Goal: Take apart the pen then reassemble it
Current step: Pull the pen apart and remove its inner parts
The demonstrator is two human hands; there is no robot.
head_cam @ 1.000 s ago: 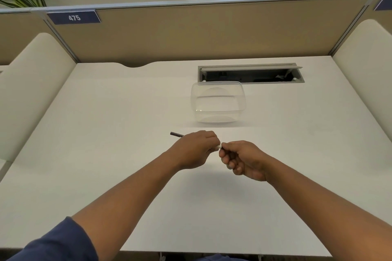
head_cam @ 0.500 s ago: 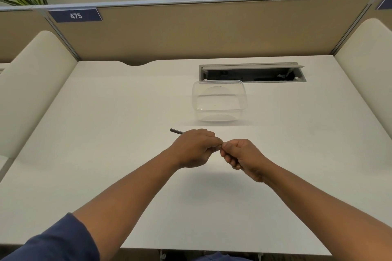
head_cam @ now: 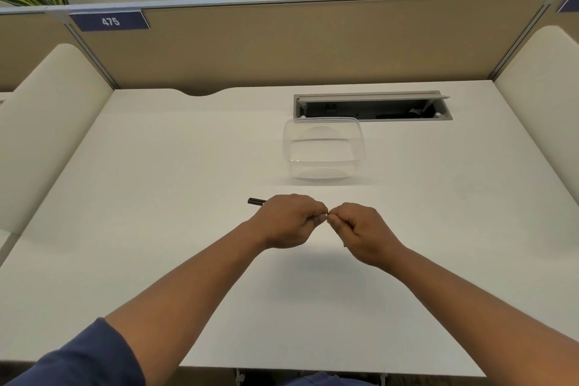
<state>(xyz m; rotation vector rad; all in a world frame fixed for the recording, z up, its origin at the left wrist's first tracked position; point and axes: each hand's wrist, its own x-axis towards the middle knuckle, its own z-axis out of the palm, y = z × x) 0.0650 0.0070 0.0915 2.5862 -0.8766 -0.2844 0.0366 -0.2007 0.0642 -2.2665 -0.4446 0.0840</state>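
The pen (head_cam: 257, 201) is thin and dark. Most of it is hidden inside the closed left hand (head_cam: 289, 220), and only one end sticks out past that hand's outer side. It lies almost flat, pointing sideways.

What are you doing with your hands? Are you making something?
A person is working on a dark pen over a white desk. The left hand is closed around the pen, with one end poking out past it. The right hand pinches at the other end, right where the two hands meet. Whether a piece is coming off or going on cannot be told. A clear plastic box sits behind the hands, and looks empty.
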